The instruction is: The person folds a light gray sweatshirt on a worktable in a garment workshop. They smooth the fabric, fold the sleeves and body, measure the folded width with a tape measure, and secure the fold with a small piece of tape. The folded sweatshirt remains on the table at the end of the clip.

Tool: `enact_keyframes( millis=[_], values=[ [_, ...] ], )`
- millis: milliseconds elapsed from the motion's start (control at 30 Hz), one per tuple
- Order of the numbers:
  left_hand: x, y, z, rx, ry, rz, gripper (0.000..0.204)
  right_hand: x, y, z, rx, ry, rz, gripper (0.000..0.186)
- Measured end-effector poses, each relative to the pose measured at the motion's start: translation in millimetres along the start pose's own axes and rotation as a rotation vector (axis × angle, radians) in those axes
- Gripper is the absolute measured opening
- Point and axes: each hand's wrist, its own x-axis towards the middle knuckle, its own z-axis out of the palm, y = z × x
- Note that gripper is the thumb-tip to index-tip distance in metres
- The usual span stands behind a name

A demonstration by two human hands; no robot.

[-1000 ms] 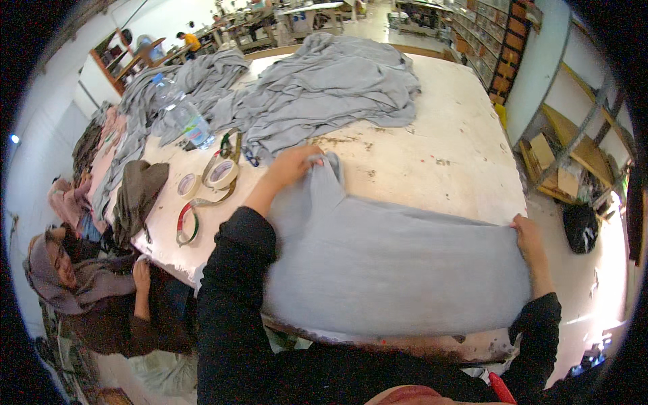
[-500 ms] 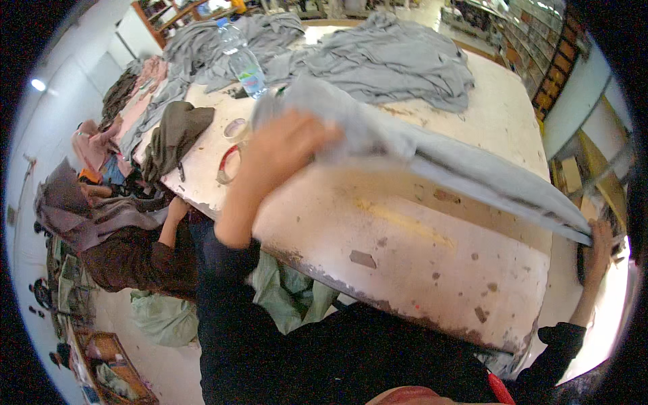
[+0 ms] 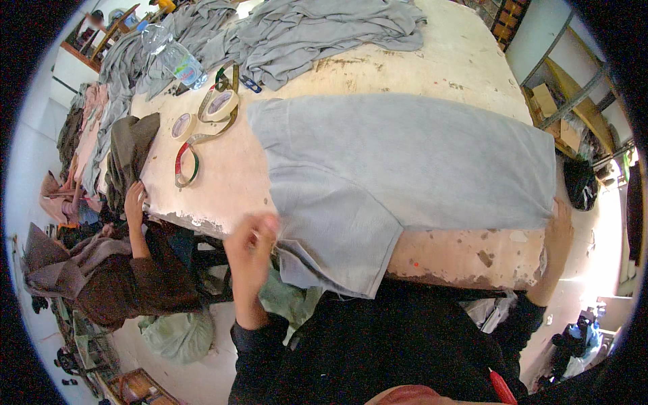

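Observation:
A light grey-blue short-sleeved shirt lies spread over the pale table, one sleeve hanging toward me past the near edge. My left hand is beside that sleeve's left edge with its fingers curled; motion smears them, so whether they hold cloth cannot be made out. At the shirt's right end my right hand has its fingers closed on the near corner of the hem, by the table's right edge.
Left of the shirt are tape rolls, a measuring tape, blue snips and a plastic bottle. Grey cloth is heaped at the back. A co-worker's hand touches dark cloth at the left table edge.
The raised, bunched shirt has come down and spread flat on the table. My left hand has moved down toward the near edge. My right hand has stayed at the hem end.

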Motion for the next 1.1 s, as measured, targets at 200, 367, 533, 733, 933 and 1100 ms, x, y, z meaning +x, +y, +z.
enact_keyframes(
  millis=[200,367,533,733,933,1100],
  values=[
    [109,-27,21,-0.264,-0.017,-0.141,0.033,-55,-196,58,0.363,-0.348,-0.291,0.039],
    [159,-33,56,0.302,-0.031,0.207,0.032,-51,-235,100,0.011,-0.186,-0.495,0.061],
    [196,-8,96,0.227,0.111,0.342,0.036,-3,-229,132,-0.021,-0.09,-0.527,0.055],
    [155,5,84,0.216,0.115,0.083,0.058,-16,-199,116,0.174,-0.113,-0.621,0.043],
    [134,-6,87,-0.165,0.059,0.158,0.058,-18,-195,87,0.315,-0.303,-0.982,0.043],
    [143,-19,84,-0.237,0.038,0.102,0.058,-36,-212,86,0.462,-0.371,-1.162,0.041]
  ],
)
